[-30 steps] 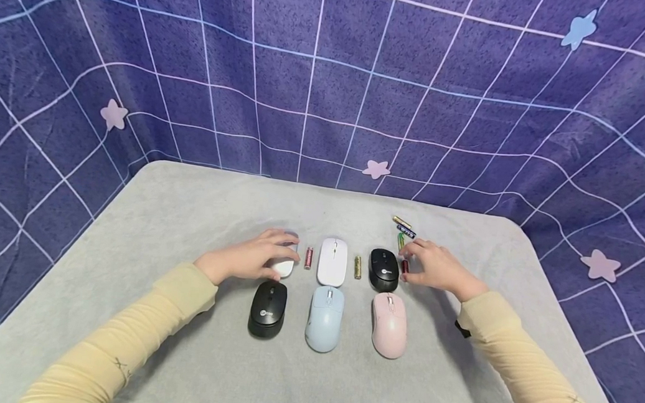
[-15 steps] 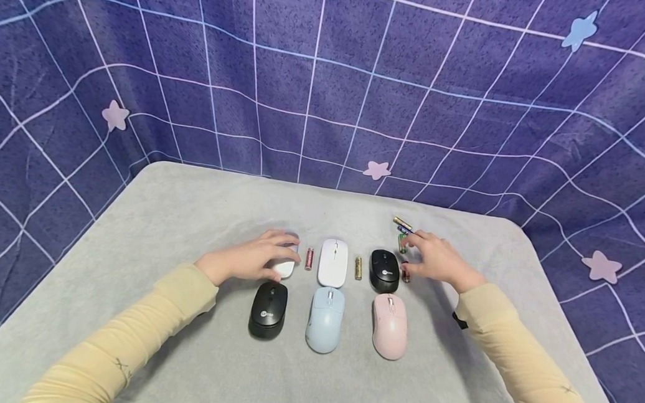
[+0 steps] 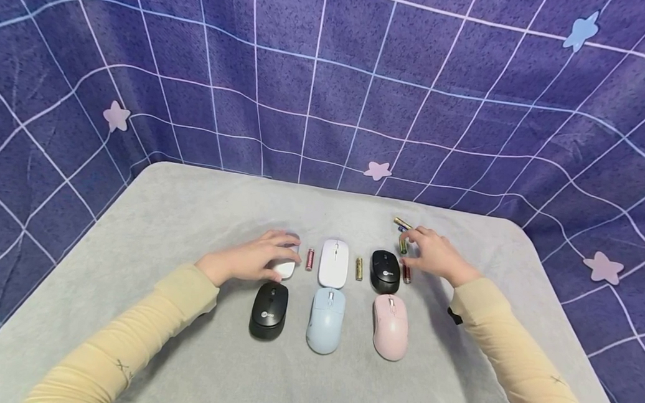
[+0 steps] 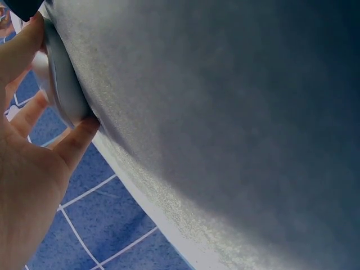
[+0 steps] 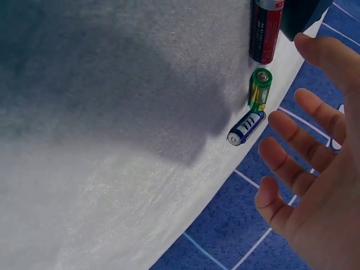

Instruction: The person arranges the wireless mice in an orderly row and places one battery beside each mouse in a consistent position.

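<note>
My left hand (image 3: 251,256) grips a white computer mouse (image 3: 284,269) at the left of the back row. In the left wrist view the thumb and fingers hold this mouse (image 4: 68,84) along its sides. My right hand (image 3: 435,253) hovers with loosely bent fingers over several batteries at the right. Nearest its fingertips are a green battery (image 5: 260,90) and a blue battery (image 5: 246,127), touching end to end in the right wrist view. A red battery (image 3: 406,273) lies closer to me, beside a black mouse (image 3: 385,272). The blue one is mostly hidden by the fingers in the head view.
Another white mouse (image 3: 334,263) sits between a red battery (image 3: 309,260) and a gold battery (image 3: 359,269). In front stand a black mouse (image 3: 269,310), a light blue mouse (image 3: 326,320) and a pink mouse (image 3: 390,327). A gold battery (image 3: 402,222) lies at the back right.
My right hand has shifted slightly toward the back of the table, away from the red battery and farther over the blue one. The left hand keeps its place on the white mouse.
</note>
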### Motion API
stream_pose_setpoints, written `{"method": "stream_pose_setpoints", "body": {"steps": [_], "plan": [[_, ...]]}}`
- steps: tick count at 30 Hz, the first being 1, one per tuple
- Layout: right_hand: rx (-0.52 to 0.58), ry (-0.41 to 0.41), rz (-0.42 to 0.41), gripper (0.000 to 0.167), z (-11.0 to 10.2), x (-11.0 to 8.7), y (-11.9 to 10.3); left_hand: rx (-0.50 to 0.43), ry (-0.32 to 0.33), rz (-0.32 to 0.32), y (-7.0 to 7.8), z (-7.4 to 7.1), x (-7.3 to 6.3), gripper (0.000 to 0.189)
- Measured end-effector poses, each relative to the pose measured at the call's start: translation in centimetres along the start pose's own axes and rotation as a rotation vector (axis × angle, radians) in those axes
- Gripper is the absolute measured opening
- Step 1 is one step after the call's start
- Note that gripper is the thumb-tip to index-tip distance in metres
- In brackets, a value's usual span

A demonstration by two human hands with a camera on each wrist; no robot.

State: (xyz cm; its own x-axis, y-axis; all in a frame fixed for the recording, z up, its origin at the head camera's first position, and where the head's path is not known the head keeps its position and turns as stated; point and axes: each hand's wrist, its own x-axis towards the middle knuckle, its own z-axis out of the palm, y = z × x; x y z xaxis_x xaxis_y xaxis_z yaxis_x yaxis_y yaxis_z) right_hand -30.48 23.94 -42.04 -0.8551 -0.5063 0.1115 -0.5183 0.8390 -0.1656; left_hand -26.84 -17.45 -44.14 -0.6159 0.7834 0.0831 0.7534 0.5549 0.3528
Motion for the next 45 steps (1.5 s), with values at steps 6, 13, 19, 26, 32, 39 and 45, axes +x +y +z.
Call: {"method": "stream_pose_setpoints", "body": {"steps": [6, 13, 19, 26, 32, 39, 45], "plan": [[-0.012, 0.003, 0.016, 0.051, 0.2, 0.4, 0.3, -0.005, -0.001, -0.004, -0.1, 0.1, 0.0, 0.049], [-0.02, -0.018, 0.032, 0.056, 0.6, 0.9, 0.7, 0.006, 0.001, 0.001, -0.2, 0.2, 0.1, 0.049], [-0.015, -0.03, 0.044, 0.057, 0.8, 1.4, 1.2, -0.001, 0.001, 0.002, -0.2, 0.2, 0.0, 0.049], [0.003, -0.029, 0.046, 0.057, 0.9, 1.7, 1.6, -0.003, 0.006, 0.001, 0.0, 0.1, 0.1, 0.049], [0.01, -0.042, 0.04, 0.055, 1.2, 2.0, 1.8, 0.002, 0.001, -0.002, 0.1, 0.1, 0.0, 0.048], [0.026, -0.054, 0.043, 0.051, 1.3, 2.3, 1.9, 0.001, 0.004, -0.004, 0.0, 0.1, 0.0, 0.049], [0.049, -0.055, 0.042, 0.048, 1.2, 2.4, 1.9, 0.007, 0.002, -0.008, 0.0, 0.2, 0.0, 0.049]]}}
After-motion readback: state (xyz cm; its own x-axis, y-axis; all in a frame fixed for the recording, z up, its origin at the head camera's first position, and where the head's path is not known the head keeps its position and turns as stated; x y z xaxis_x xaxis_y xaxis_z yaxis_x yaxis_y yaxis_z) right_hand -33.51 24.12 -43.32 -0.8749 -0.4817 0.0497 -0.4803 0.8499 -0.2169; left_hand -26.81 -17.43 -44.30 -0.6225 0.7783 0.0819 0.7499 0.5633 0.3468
